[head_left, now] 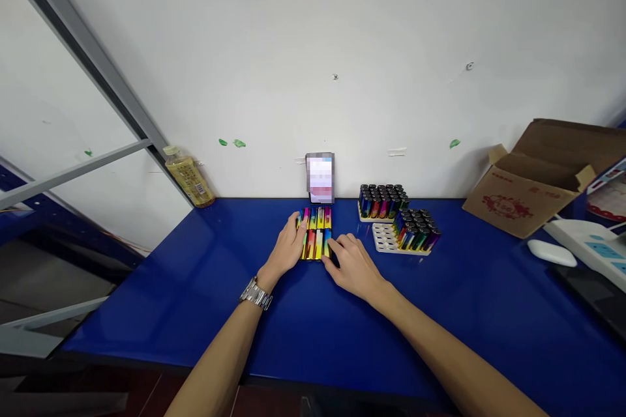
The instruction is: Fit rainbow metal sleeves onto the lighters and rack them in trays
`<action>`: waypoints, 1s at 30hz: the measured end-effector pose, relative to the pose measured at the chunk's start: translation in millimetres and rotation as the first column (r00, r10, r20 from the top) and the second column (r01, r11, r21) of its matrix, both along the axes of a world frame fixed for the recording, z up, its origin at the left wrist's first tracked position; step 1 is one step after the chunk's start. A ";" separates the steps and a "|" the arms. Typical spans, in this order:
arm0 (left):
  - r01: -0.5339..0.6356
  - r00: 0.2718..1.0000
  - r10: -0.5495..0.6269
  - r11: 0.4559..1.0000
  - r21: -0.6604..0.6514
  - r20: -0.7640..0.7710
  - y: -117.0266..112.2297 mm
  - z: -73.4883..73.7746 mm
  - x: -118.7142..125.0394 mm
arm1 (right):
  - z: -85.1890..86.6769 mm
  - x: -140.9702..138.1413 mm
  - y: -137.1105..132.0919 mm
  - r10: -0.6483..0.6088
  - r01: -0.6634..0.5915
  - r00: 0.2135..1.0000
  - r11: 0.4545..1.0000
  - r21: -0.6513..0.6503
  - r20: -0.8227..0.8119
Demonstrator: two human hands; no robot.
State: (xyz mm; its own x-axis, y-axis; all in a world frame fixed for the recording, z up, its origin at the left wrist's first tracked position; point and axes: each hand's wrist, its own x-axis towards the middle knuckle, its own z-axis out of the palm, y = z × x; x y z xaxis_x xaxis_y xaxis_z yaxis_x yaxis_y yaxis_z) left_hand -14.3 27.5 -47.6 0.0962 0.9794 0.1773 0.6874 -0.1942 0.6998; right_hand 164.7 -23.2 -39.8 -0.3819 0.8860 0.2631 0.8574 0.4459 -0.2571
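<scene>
Several rainbow-coloured lighters [316, 233] lie flat side by side in two rows on the blue table [313, 319]. My left hand [286, 251], with a metal watch on its wrist, rests against their left edge with its fingers stretched along the rows. My right hand [349, 262] touches the near right corner of the rows, fingers curled down onto the table. Neither hand lifts anything.
Two white trays of upright lighters [382, 201] [415, 229] stand to the right, the nearer tray partly filled. A small upright card [320, 177] leans on the wall. A yellow bottle [190, 177] stands at the left, an open cardboard box [542, 176] and a white mouse [551, 252] at the right.
</scene>
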 end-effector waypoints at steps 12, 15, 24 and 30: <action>0.087 0.996 -0.085 0.995 0.042 -0.038 -2.7 -6.4 5.3 | -2.3 -8.0 16.4 0.074 -0.070 0.997 0.979 -0.193 0.013; 0.105 0.993 -0.103 0.994 0.033 -0.052 -2.8 -6.1 5.8 | -4.6 -9.3 18.7 0.089 -0.085 0.996 0.975 -0.203 0.011; 0.157 0.981 -0.145 0.984 0.084 -0.132 -0.6 -7.2 9.2 | -6.0 -12.3 17.6 0.066 -0.055 0.996 0.982 -0.181 0.056; 0.183 0.980 -0.173 0.978 0.099 -0.098 -1.5 -5.5 8.4 | -8.0 -12.0 18.8 0.062 -0.048 0.996 0.981 -0.188 0.070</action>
